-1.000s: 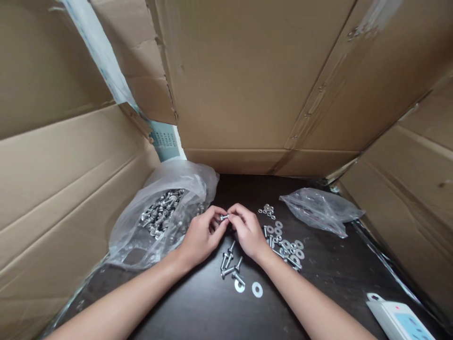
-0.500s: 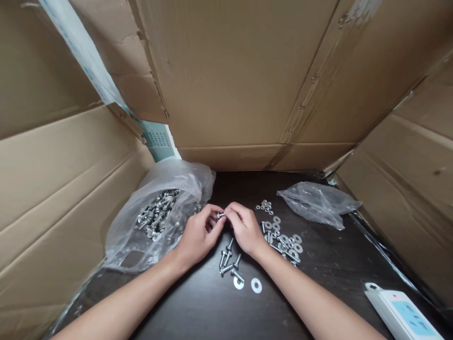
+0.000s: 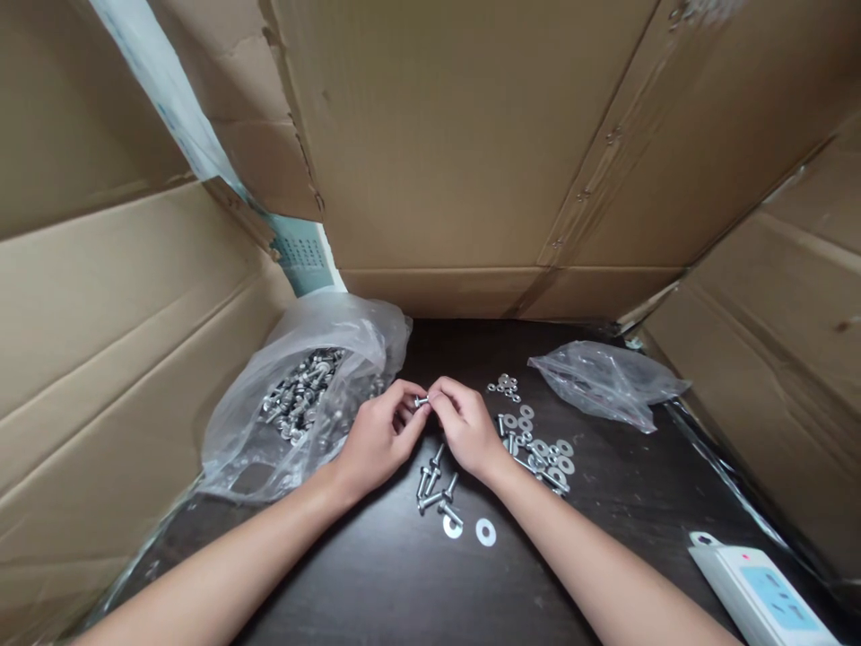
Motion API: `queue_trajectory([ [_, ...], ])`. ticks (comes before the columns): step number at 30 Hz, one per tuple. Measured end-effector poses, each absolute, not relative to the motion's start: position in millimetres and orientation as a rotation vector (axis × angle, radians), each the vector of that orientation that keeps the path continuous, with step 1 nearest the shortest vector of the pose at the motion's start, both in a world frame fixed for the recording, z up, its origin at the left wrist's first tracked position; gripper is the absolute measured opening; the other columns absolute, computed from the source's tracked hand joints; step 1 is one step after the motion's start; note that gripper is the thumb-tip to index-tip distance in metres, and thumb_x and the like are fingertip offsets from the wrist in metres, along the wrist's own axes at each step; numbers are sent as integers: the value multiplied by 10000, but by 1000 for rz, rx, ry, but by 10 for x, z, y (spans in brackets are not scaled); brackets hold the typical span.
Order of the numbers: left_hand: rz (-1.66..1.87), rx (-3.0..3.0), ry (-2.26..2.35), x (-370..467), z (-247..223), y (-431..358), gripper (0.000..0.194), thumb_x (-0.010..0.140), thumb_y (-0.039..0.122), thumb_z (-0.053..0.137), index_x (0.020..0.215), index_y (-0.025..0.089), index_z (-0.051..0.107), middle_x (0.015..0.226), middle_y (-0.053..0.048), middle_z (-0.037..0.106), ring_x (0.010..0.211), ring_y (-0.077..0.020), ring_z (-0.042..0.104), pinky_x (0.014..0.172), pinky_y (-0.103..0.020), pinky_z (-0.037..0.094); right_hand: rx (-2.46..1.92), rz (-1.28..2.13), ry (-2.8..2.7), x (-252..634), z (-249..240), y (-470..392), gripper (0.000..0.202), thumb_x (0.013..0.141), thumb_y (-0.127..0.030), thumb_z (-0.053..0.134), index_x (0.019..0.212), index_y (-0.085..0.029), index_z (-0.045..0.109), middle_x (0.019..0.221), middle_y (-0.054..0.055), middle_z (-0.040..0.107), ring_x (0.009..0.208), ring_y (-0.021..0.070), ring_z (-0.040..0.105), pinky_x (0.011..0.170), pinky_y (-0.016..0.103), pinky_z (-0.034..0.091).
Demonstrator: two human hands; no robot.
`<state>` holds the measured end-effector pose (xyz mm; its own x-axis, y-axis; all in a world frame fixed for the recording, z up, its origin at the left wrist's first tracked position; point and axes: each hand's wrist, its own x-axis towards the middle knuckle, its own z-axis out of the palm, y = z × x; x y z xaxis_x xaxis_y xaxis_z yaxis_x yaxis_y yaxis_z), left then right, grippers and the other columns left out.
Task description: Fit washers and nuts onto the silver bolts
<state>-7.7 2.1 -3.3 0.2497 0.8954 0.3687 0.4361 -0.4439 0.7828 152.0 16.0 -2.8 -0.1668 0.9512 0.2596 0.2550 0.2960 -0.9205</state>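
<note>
Between the fingertips of both hands lies a small silver bolt (image 3: 421, 401), held level above the dark table. My left hand (image 3: 385, 437) pinches it from the left. My right hand (image 3: 465, 431) has its fingers closed at the bolt's other end; whatever small part sits under those fingertips is hidden. Just below the hands, several loose bolts (image 3: 434, 484) lie in a small group on the table. Two flat washers (image 3: 485, 532) rest nearest to me, one partly under a bolt. Beside my right wrist spreads a mixed pile of washers and bolts (image 3: 538, 458).
A clear plastic bag (image 3: 235, 422) full of bolts lies open at the left. Small nuts (image 3: 504, 388) sit behind the washer pile. A flattened clear bag (image 3: 605, 381) is at the right, a white power strip (image 3: 753, 583) front right. Cardboard walls (image 3: 457, 135) enclose the dark table (image 3: 404, 592).
The view has shifted slightly, so the table things appear a little higher. Both hands stay together at the bolt, with hardly any visible movement of the fingers.
</note>
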Motion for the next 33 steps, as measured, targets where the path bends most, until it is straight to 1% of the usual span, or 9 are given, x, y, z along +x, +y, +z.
queue_trajectory([
  [6,1129,2004,1209,-68,-23,19,114,965,252,589,1037,176,634,772,-3,693,635,-128,648,578,-208,506,-1139,889,-1656,1516,-38,159,380,959,-363,475,611,-221,423,614,-28,426,605,140,421,585,286,317],
  [9,1131,1979,1244,-67,-20,17,116,964,258,594,1032,175,636,758,-1,690,635,-130,647,578,-211,502,-1135,881,-1632,1522,-37,155,347,962,-354,480,644,-215,484,655,-15,478,639,149,467,610,285,349],
  [11,1129,1960,1262,-69,-18,17,121,966,263,594,1036,175,637,759,-3,695,639,-132,651,581,-215,501,-1126,893,-1616,1527,-36,157,280,949,-329,488,702,-210,544,707,-3,530,671,156,505,636,285,382],
  [13,1125,1959,1268,-71,-17,18,125,966,264,594,1041,174,637,761,-5,696,639,-134,651,583,-219,501,-1114,911,-1605,1531,-41,162,220,927,-314,506,746,-208,572,746,5,563,690,161,527,653,287,405],
  [19,1127,1977,1237,-73,-20,26,125,958,254,596,1036,169,644,756,-4,689,629,-130,642,574,-213,496,-1120,908,-1623,1532,-49,171,200,912,-321,513,751,-212,556,737,4,565,683,165,531,637,290,407],
  [26,1149,1989,1221,-82,-36,30,119,947,229,608,1048,178,644,781,-3,710,646,-130,656,592,-210,510,-1114,835,-1686,1515,-46,162,227,950,-311,467,763,-213,550,737,5,562,690,168,535,650,290,405],
  [33,1138,2009,1231,-84,-38,25,130,946,224,610,1059,174,649,814,-17,729,661,-135,662,608,-222,522,-1116,794,-1719,1517,-57,176,263,971,-300,446,734,-219,528,703,-4,542,668,162,516,634,282,390],
])
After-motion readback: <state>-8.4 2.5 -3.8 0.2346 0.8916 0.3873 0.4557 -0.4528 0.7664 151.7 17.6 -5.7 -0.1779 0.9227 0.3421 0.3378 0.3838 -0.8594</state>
